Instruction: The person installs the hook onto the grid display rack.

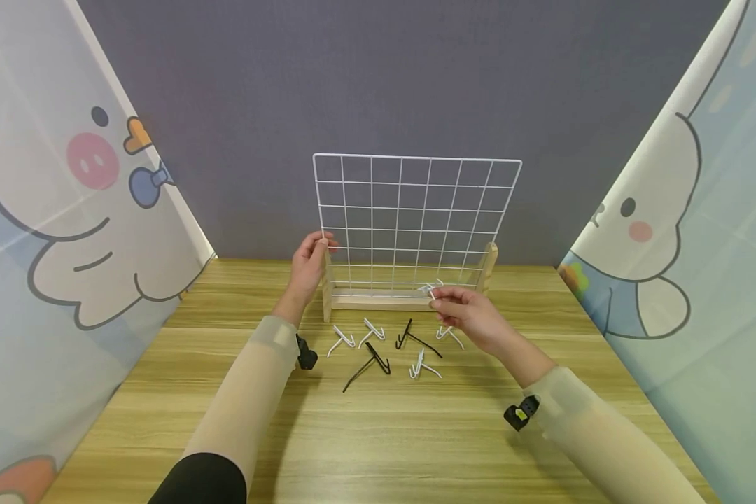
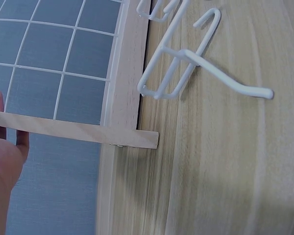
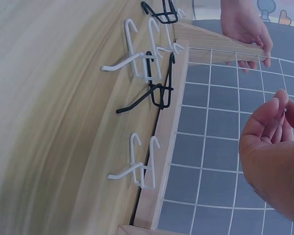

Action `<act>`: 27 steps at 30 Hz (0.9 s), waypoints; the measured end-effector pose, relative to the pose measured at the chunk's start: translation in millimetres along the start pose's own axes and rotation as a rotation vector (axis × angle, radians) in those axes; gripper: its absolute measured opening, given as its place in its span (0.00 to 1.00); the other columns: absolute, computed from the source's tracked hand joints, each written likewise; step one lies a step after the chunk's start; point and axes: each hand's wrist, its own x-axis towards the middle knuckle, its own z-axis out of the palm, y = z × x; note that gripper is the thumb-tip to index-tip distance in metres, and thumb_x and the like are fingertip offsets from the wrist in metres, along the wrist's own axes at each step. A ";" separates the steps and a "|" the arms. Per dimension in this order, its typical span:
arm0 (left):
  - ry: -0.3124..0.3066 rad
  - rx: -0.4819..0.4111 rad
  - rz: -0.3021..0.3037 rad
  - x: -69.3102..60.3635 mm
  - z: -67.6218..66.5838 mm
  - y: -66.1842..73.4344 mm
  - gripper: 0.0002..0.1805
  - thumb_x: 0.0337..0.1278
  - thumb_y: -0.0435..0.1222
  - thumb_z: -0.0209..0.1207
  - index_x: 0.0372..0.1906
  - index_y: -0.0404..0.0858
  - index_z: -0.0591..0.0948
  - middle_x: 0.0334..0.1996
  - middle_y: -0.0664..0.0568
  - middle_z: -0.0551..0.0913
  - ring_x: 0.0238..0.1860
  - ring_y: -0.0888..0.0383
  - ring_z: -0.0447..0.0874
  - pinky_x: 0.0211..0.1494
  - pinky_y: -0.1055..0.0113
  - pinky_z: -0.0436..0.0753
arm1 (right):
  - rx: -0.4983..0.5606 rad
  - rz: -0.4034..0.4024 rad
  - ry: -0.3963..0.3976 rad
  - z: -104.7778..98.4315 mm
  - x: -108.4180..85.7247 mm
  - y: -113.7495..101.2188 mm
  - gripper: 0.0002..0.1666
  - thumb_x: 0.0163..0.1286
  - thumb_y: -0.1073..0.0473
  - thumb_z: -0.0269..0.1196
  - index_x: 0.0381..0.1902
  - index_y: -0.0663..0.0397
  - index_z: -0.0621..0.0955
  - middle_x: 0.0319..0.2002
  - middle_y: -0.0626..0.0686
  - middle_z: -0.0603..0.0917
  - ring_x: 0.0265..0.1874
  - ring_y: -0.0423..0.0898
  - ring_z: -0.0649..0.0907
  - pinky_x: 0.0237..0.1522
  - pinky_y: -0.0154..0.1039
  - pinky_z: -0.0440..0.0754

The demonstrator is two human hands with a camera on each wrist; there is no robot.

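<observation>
A white wire grid panel (image 1: 416, 210) stands upright in a wooden base (image 1: 378, 302) with posts at both sides. My left hand (image 1: 309, 262) grips the left wooden post (image 2: 63, 128) beside the grid's edge, fingers reaching behind it. Between thumb and fingertips, my right hand (image 1: 469, 315) pinches a white wire hook (image 1: 430, 287) in front of the grid's lower right part. In the right wrist view the fingers mostly hide that hook. Below the base lie several white hooks (image 1: 341, 339) and two black hooks (image 1: 378, 358), spread over the wooden table.
Behind the grid rises a dark grey panel (image 1: 277, 105). Cartoon-printed sheets (image 1: 38, 210) flank the table (image 1: 378, 448) on both sides. The right wooden post (image 1: 488, 266) stands close to my right hand.
</observation>
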 end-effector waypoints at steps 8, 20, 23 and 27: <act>0.025 -0.034 0.003 -0.4 2.7 -0.1 0.16 0.86 0.32 0.53 0.63 0.23 0.78 0.39 0.58 0.91 0.53 0.43 0.90 0.73 0.45 0.77 | 0.012 0.000 0.004 4.4 6.1 -8.7 0.19 0.84 0.66 0.60 0.66 0.69 0.75 0.45 0.45 0.84 0.42 0.40 0.84 0.46 0.32 0.83; 0.026 -0.032 -0.003 0.7 1.1 -1.9 0.18 0.85 0.33 0.54 0.64 0.23 0.78 0.39 0.58 0.91 0.54 0.43 0.90 0.42 0.70 0.76 | 0.068 -0.025 0.028 16.7 22.7 -30.5 0.19 0.84 0.67 0.59 0.67 0.66 0.75 0.48 0.47 0.82 0.40 0.40 0.83 0.47 0.32 0.84; 0.019 -0.029 -0.005 0.3 0.4 -1.2 0.18 0.86 0.33 0.54 0.65 0.22 0.77 0.39 0.59 0.91 0.52 0.48 0.90 0.41 0.72 0.75 | 0.099 -0.027 0.060 21.9 26.7 -38.5 0.18 0.84 0.67 0.59 0.67 0.65 0.75 0.48 0.47 0.82 0.41 0.40 0.84 0.47 0.31 0.85; 0.014 -0.020 -0.009 -0.5 -0.1 -0.3 0.18 0.86 0.34 0.55 0.65 0.24 0.78 0.40 0.60 0.91 0.48 0.58 0.91 0.44 0.70 0.76 | 0.131 -0.044 0.095 28.0 30.5 -49.0 0.17 0.84 0.66 0.60 0.66 0.63 0.77 0.47 0.46 0.83 0.41 0.41 0.85 0.46 0.32 0.85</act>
